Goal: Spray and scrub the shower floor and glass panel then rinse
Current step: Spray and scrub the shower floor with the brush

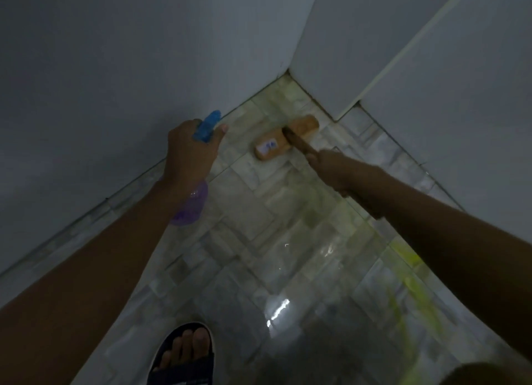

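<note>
My left hand (190, 157) grips a spray bottle (191, 204) with a purple body and a blue trigger head, held above the floor beside the left wall. My right hand (334, 168) holds the dark handle of a scrubbing brush (285, 138); its tan wooden head with a white sticker lies flat on the tiled shower floor (253, 240) close to the far corner. The floor is wet and shiny, with a greenish-yellow tint near the corner and along the right side.
Plain pale walls (115, 67) meet at the corner ahead, and a pale panel (460, 82) with a light vertical strip stands at the right. My left foot in a dark sandal (184, 353) stands at the bottom. Yellow-green streaks (408, 272) mark the floor's right side.
</note>
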Demonstrator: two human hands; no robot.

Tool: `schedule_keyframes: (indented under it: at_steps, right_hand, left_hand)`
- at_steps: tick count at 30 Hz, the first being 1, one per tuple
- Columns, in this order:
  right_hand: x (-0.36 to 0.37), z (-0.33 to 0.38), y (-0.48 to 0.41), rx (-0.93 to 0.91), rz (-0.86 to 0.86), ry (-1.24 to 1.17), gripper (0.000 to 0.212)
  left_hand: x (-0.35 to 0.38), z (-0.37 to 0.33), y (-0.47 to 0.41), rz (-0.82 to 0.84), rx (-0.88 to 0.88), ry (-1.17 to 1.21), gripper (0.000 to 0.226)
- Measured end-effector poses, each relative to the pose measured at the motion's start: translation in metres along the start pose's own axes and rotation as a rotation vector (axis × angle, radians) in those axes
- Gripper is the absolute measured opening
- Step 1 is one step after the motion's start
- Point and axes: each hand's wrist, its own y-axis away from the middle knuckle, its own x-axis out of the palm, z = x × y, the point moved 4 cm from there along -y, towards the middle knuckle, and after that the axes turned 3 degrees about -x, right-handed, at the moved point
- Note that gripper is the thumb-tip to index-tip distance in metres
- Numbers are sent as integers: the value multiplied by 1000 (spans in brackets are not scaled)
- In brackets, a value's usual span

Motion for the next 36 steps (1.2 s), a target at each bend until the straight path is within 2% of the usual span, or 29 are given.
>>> schedule_keyframes:
  at_steps: [4,10,12,14,18,22,26,30,34,36]
  right_hand:
    - [-10,-29,13,20,13,52,47]
    - [-48,36,-69,30,-63,-40,43]
    - [-54,53,-83,-5,4,-65,45]
    - [-54,53,-81,-37,87,8,50]
    - [-41,-5,-41,-108,145,231,56]
    - [-43,-41,-28,-52,145,202,56]
    - [-59,5,-73,-65,24,168,60]
    - [-70,51,-98,-48,14,11,47]
    - [-42,19,-59,-91,57,113,53]
    - [-31,-19,-35,-35,88,96,46]
  left_hand:
    - [-5,3,-4,-12,-2,3,39]
    - [0,0,-1,0,28,-31,47]
    - [3,-3,0,22,49,-41,49]
    - [5,-5,0,46,50,-38,50]
    - [3,-3,0,49,-27,-12,48]
    - [-9,0,0,-3,-25,0,43]
    - [-18,4,-1,-51,-81,109,40]
    - [-22,5,-2,-75,-93,122,37]
    - [-22,6,-5,-65,-83,85,49]
    - [-23,6,-5,-55,-103,102,45]
